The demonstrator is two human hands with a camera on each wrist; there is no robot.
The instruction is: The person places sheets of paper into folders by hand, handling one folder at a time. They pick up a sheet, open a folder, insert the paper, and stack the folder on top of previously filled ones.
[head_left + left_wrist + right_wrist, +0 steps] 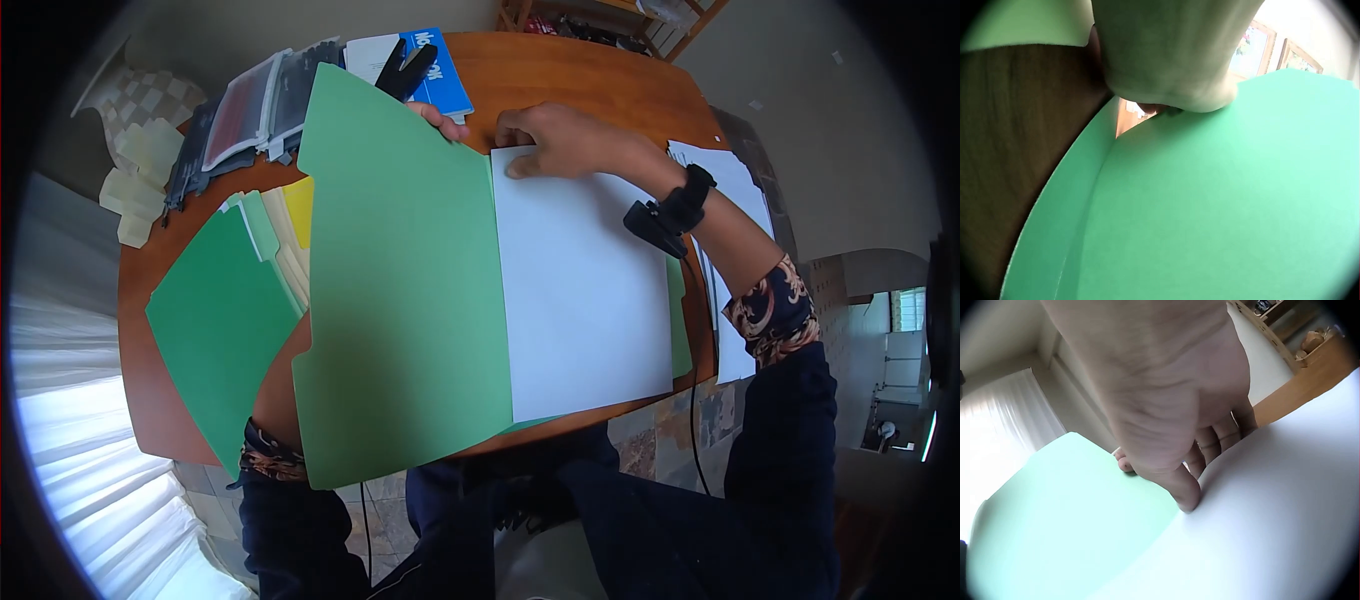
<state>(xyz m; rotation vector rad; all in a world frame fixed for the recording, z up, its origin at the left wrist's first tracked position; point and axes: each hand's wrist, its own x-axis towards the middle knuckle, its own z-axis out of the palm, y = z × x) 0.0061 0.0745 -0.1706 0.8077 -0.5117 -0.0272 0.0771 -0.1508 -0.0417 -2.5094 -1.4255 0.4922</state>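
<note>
Along the near edge of the table (590,75), your right hand (562,142) pinches the white paper (590,300) by its top: looks light, bendy. Left hand (440,121) meets the green folder (400,290), grip unclear.

Hand (1169,56): touches green folder (1216,200) at the folder's upper edge; fingers largely hidden. Folder extends below and right of the hand, with a narrow fold at lower left. Brown wooden surface (1010,125): left of the hand. Pale green sheet (1029,22): upper left. Two framed pictures (1252,50): beyond, upper right.
</note>
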